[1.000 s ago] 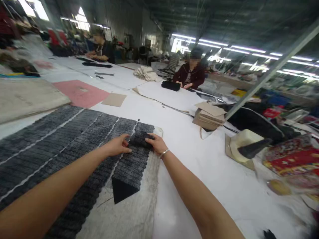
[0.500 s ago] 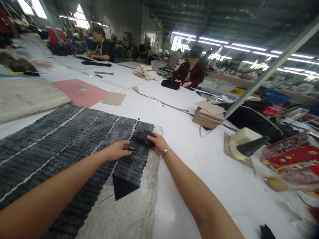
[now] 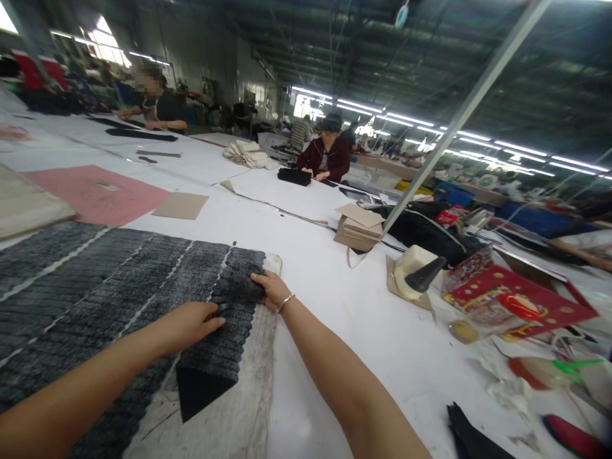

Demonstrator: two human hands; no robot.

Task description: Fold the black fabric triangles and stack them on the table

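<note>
White tabletop (image 3: 363, 319), rows of overlapped dark grey fabric pieces (image 3: 143, 280) at left, left hand (image 3: 191, 324) flat and spread on rightmost row, right hand (image 3: 270, 290) just beyond, fingers closed on bunched pieces at row's far end

The grey fabric rows (image 3: 86, 287) run off the left edge, and the bunched strip (image 3: 236, 288) hides the fingertips of the right hand (image 3: 270, 291).

Readable text: none anywhere.
Red box (image 3: 521, 301): gold printing, too blurred to read.
Cardboard stack (image 3: 357, 231): plain faces, nothing legible.
</note>
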